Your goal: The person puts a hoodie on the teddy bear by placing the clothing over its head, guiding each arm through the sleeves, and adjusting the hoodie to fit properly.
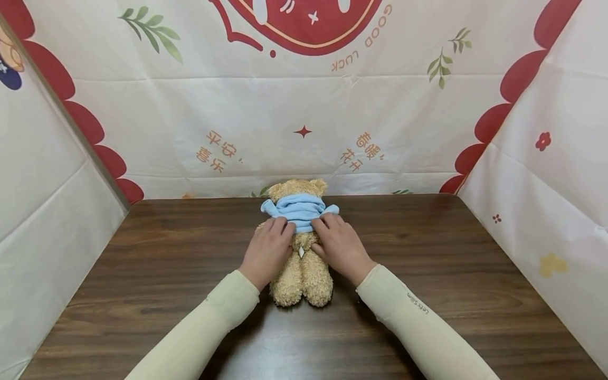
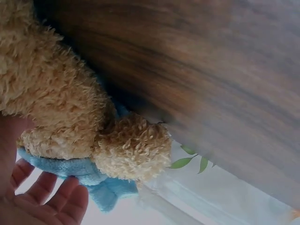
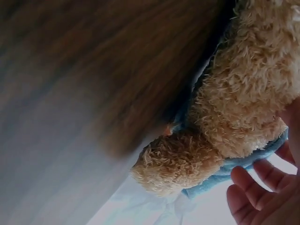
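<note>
A tan plush teddy bear (image 1: 316, 277) lies on the table, legs toward me, with a small white tag between them. Its upper body and the lower part of its head are covered by a bunched light-blue shirt (image 1: 299, 206), whose short sleeves stick out at both sides. The bear's furry arms (image 2: 133, 147) show below the shirt in both wrist views. My left hand (image 1: 268, 250) pinches the hem on the left, fingers over the cloth. On the right, my right hand (image 1: 343, 247) holds the hem with curled fingers, its thumb against the bear's belly.
The dark wooden table (image 1: 157, 295) extends around the bear. A white printed cloth (image 1: 294, 100) hangs behind the far table edge, close to the bear's head. More white cloth (image 1: 537, 184) walls both sides.
</note>
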The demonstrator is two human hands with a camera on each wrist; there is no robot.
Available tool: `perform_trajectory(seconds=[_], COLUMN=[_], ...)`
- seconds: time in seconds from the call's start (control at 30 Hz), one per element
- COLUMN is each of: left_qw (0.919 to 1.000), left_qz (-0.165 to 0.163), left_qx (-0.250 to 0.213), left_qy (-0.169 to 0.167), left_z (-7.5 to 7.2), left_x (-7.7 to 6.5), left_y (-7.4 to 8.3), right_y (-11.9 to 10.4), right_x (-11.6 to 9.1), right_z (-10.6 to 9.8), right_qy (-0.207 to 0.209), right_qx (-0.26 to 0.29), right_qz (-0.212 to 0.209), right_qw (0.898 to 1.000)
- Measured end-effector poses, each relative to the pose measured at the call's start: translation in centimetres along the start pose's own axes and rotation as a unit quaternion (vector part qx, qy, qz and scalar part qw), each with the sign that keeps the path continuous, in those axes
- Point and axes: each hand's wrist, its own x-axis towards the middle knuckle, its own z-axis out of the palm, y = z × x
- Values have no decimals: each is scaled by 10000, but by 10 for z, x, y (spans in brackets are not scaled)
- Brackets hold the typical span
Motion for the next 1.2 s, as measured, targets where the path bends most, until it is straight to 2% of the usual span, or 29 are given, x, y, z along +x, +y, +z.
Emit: perform_trajectory(seconds=[0.17,0.4,0.6,0.7,0.8,0.9,1.03,1.2], left_qw=[9999,9999,9995,9989,9982,9973,9972,9970], left_qz=[12,-84,-234,-353,-486,-545,-538,-641], left_qx=[94,110,-131,-160,-192,-310,-425,-421], left_qy=[-65,-90,174,251,302,375,300,-91], left_z=[4,8,7,6,7,9,12,13], left_x=[0,-3,-4,-4,-3,-2,2,7], left_y=[-1,2,2,-1,-6,-10,-10,-7], right_y=[-1,-3,-3,-1,4,10,15,15], right_x=[1,7,8,6,3,3,8,14], right_z=[0,-1,-1,-5,-14,-18,-12,-6], right_qy=[-324,-1036,-1103,-1169,-1559,-1863,-1772,-1523], right_qx=[68,93,27,277,694,869,831,666], right_qz=[19,226,190,95,44,25,-13,-58], right_qw=[9995,9943,9937,9927,9853,9786,9807,9861])
